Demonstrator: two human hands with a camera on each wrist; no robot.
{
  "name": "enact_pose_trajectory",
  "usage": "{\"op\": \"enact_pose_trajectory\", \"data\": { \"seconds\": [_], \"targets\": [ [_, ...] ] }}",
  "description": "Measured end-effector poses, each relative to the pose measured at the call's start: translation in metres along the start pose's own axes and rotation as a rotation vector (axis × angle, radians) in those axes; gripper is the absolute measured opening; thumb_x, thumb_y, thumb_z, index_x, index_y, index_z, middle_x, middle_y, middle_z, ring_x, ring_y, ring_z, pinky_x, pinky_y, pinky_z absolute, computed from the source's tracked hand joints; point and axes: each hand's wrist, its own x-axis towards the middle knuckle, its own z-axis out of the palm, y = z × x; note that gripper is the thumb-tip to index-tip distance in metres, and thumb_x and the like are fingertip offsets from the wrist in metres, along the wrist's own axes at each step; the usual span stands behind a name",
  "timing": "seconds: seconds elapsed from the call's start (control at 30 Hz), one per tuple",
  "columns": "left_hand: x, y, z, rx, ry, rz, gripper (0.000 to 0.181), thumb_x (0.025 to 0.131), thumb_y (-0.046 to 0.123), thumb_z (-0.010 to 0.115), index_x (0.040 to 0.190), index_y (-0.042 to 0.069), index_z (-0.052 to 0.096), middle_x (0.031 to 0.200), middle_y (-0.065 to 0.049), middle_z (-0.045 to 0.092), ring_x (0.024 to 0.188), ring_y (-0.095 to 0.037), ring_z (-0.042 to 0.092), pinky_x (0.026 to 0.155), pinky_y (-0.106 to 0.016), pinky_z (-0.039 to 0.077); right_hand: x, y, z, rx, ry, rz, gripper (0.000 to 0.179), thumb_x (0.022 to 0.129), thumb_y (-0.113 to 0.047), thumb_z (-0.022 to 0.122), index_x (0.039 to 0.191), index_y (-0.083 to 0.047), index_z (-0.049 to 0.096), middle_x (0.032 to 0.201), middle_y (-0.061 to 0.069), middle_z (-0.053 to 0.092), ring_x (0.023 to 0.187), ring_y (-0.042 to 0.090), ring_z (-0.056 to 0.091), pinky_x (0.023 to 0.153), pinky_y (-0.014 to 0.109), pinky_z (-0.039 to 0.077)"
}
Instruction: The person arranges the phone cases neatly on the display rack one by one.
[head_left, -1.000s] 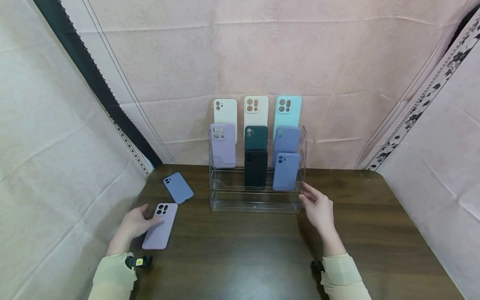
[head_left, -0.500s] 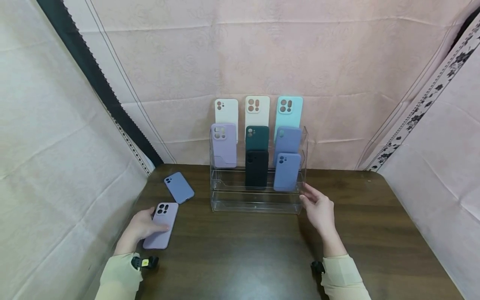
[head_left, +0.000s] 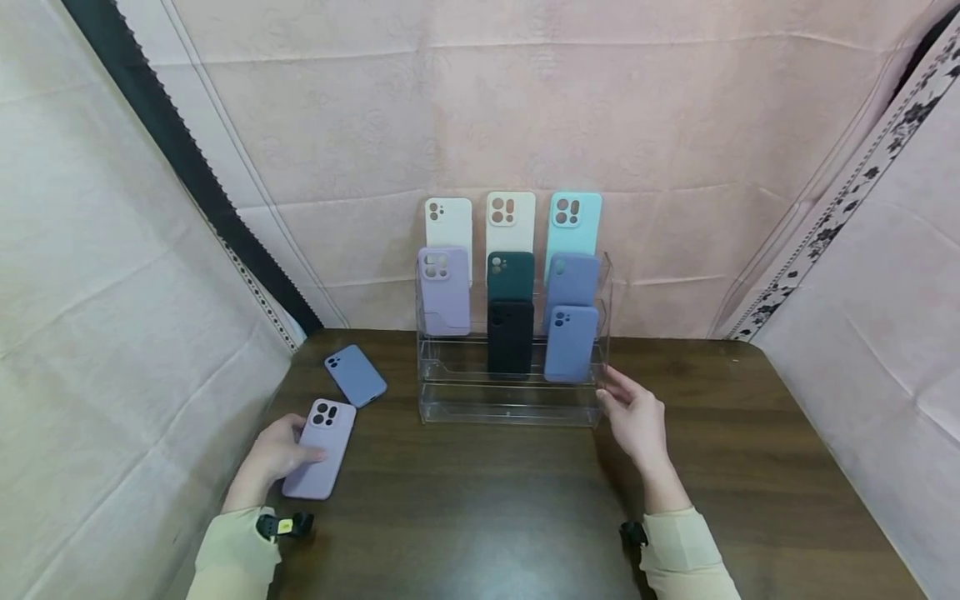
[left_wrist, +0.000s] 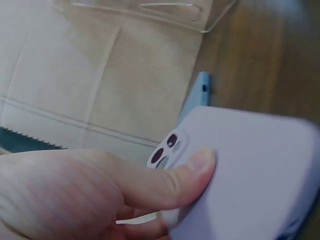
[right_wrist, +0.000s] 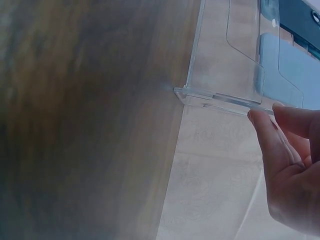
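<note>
At the table's left my left hand (head_left: 274, 458) grips a lavender phone case (head_left: 334, 446). Its thumb lies across the case's back, below the camera cutouts, and the other fingers go underneath, mostly hidden in the left wrist view. Just beyond that case's top end lies a blue phone case (head_left: 357, 377). A clear acrylic display rack (head_left: 506, 408) stands in the middle. My right hand (head_left: 637, 421) pinches the rack's right side wall between thumb and fingertips, as the right wrist view shows.
Upper tiers of the rack hold several phone cases, among them a light purple case (head_left: 445, 296), a dark green case (head_left: 512, 275), a black case (head_left: 510, 337) and a turquoise case (head_left: 574, 221). The rack's front shelf holds none. Pale cloth (head_left: 600, 100) encloses the table (head_left: 480, 533).
My left hand has moved right onto the lavender phone case and taken hold of it. The case's top end has risen slightly. My right hand stays on the rack.
</note>
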Motion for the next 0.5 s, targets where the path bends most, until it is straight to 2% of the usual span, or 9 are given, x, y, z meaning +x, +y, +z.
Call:
{"op": "enact_pose_trajectory", "data": {
  "seconds": [0.07,0.2,0.33,0.5],
  "targets": [
    [-0.002,-0.003,-0.005,-0.024,-0.011,0.014,0.066,0.087,0.013,0.088,0.135,-0.016,0.052,0.109,-0.027,0.067,0.096,-0.037,0.067,0.08,-0.052,0.059,0.0,0.0,0.0,0.001,-0.009,0.002,0.045,0.103,-0.009,0.073,0.147,-0.01,0.066,0.119,0.019,0.078,0.105,0.031,0.077,0.081,0.032,0.062],
    [-0.009,-0.002,-0.017,-0.113,-0.054,0.057,0.051,0.091,0.001,0.08,0.132,-0.015,0.054,0.108,-0.027,0.068,0.093,-0.033,0.07,0.073,-0.049,0.063,-0.001,0.0,0.001,-0.006,-0.007,0.0,0.044,0.103,-0.009,0.073,0.147,-0.009,0.066,0.118,0.018,0.078,0.104,0.031,0.078,0.08,0.03,0.062],
    [-0.015,0.005,-0.027,-0.209,-0.077,0.11,0.045,0.096,-0.003,0.076,0.133,-0.013,0.053,0.111,-0.027,0.069,0.096,-0.034,0.071,0.075,-0.05,0.064,-0.002,-0.001,0.0,-0.004,0.002,-0.004,0.044,0.103,-0.009,0.074,0.147,-0.009,0.067,0.118,0.018,0.078,0.104,0.031,0.078,0.08,0.029,0.062],
    [-0.017,0.02,-0.03,-0.263,-0.051,0.217,0.044,0.099,-0.002,0.073,0.137,-0.013,0.053,0.116,-0.027,0.071,0.103,-0.036,0.072,0.079,-0.048,0.064,0.0,-0.001,0.0,-0.007,-0.001,-0.003,0.045,0.103,-0.009,0.074,0.147,-0.009,0.066,0.119,0.018,0.078,0.104,0.031,0.078,0.08,0.03,0.062]
  ]
}}
